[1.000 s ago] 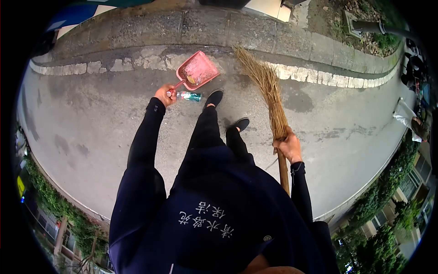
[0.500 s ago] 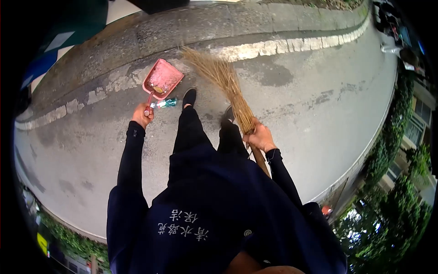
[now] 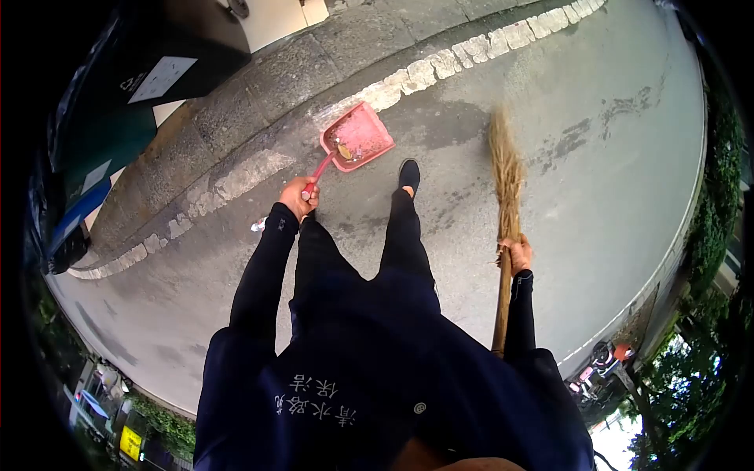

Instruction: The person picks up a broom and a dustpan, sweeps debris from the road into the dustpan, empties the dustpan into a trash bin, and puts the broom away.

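My left hand (image 3: 299,196) is closed round the short handle of a red dustpan (image 3: 360,137). Bits of debris and a yellowish leaf lie in the pan, near its handle side. On the right, my right hand (image 3: 517,253) grips a straw broom (image 3: 506,180) low on its bristle bundle, where the wooden handle begins. The bristles point away from me and their tips are blurred. Part of a bottle (image 3: 259,224) shows on the road beside my left forearm; the rest is hidden behind the sleeve.
A stone kerb (image 3: 267,86) with a broken white painted line (image 3: 424,72) curves across the upper left. Dark bins (image 3: 118,133) stand beyond it. Parked two-wheelers (image 3: 601,365) are at the lower right, beside greenery. My shoe (image 3: 408,174) is on the asphalt.
The view has turned, bringing the bins in at upper left. The broom has swung away from the dustpan to the right. The bottle, earlier beside the pan's handle, is now behind my left forearm.
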A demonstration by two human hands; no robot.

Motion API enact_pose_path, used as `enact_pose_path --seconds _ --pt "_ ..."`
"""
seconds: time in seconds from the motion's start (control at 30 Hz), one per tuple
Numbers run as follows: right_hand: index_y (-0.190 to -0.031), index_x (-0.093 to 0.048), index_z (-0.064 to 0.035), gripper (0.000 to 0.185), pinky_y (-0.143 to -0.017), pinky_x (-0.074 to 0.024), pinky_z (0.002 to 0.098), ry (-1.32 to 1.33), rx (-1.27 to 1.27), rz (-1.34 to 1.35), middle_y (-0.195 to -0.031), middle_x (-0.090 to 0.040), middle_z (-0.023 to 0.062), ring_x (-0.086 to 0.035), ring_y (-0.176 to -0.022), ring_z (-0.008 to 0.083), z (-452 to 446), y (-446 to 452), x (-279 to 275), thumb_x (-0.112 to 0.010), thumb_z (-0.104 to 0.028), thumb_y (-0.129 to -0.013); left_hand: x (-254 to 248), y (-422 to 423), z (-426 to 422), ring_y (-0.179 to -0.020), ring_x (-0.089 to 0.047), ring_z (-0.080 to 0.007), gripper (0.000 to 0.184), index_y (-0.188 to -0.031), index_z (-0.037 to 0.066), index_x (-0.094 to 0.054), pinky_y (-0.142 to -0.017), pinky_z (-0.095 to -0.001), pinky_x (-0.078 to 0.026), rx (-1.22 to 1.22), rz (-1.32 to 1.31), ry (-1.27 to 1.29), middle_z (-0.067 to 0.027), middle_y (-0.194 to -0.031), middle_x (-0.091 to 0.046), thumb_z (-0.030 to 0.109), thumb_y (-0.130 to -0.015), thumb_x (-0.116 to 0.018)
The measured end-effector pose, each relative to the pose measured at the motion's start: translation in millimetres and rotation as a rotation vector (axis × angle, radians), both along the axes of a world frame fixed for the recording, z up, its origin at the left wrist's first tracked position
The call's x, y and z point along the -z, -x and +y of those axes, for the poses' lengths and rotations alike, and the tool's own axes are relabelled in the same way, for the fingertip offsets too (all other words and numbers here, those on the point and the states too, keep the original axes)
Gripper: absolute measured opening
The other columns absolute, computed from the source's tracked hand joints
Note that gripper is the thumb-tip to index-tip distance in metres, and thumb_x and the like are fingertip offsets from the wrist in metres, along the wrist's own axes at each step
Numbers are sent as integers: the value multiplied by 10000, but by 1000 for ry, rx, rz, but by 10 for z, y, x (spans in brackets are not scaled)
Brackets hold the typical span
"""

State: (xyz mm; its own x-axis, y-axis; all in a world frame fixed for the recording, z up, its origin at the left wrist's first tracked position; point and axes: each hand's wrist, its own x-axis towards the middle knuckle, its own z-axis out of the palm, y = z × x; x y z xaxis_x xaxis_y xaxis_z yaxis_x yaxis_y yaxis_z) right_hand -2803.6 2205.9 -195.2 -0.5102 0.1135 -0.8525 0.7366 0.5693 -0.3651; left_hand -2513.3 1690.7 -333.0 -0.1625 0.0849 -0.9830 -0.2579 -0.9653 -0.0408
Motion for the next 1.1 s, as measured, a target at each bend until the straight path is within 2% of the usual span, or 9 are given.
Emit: enact_pose_path --seconds 0.1,0.3,0.6,0.7,0.83,0.87,1.0,1.07,1.1 --pt "-1019 -514 -24 377 -467 -523 362 173 -153 37 -710 -642 120 -614 -515 223 26 -205 422 -712 19 -702 142 837 406 -478 -467 -176 132 -878 91 -473 -437 -289 -323 22 12 16 -64 -609 -510 166 -910 -577" --pt "-1292 -565 -20 642 -738 -573 330 303 -286 -150 -972 -711 85 -693 -828 191 72 -82 -610 -734 4 -673 107 1815 748 -493 -471 -174 112 -883 61 -475 -444 -284 -326 69 46 53 -69 -617 -492 127 -881 -566" --pt "-1027 -544 -24 344 -383 -517 410 111 -30 278 -697 -645 113 -614 -491 239 870 2949 94 -676 2 -711 -330 2685 513 -486 -459 -154 147 -793 75 -467 -432 -269 -319 -6 25 -13 -46 -614 -512 142 -898 -546" --pt "-996 -578 -20 299 -414 -535 389 7 -181 257 -657 -649 110 -628 -500 221 881 3592 369 -677 -18 -714 -174 3001 395 -485 -457 -153 146 -808 65 -464 -434 -270 -324 -14 21 -20 -49 -614 -509 150 -907 -531" --pt "-1172 -609 -34 569 -728 -583 411 -45 -586 250 -840 -731 212 -732 -777 328 415 2714 1285 -765 -228 -661 -87 3494 319 -484 -456 -152 156 -823 52 -461 -437 -271 -328 -37 -61 -20 -49 -611 -500 161 -923 -509" --pt "-1086 -596 -29 466 -602 -579 388 -59 -644 195 -801 -727 154 -710 -635 265 70 2337 961 -757 -122 -660 3 3549 331 -483 -455 -153 157 -828 60 -451 -443 -269 -329 -34 -67 -19 -51 -609 -496 169 -929 -500" --pt "-1251 -598 -88 686 -783 -556 401 25 -772 20 -917 -732 187 -715 -880 330 -212 1667 -35 -821 -261 -626 261 3569 386 -522 -502 -152 88 -912 34 -585 -461 -273 -367 -5 -5 39 -38 -644 -540 110 -904 -540" --pt "-1326 -572 -102 769 -814 -549 396 50 -774 -54 -942 -730 190 -708 -911 335 -227 1638 -492 -828 -281 -623 229 3217 381 -622 -612 -176 186 -971 -13 -627 -517 -319 -486 1025 506 1146 -66 -729 -632 -26 -786 -618" --pt "-1357 -553 -104 802 -818 -547 392 -20 -803 -67 -952 -730 186 -706 -917 333 -218 1674 -690 -827 -283 -626 -112 3282 458 -625 -609 -175 154 -967 -4 -630 -508 -317 -485 1111 484 1598 -75 -725 -630 21 -817 -613"
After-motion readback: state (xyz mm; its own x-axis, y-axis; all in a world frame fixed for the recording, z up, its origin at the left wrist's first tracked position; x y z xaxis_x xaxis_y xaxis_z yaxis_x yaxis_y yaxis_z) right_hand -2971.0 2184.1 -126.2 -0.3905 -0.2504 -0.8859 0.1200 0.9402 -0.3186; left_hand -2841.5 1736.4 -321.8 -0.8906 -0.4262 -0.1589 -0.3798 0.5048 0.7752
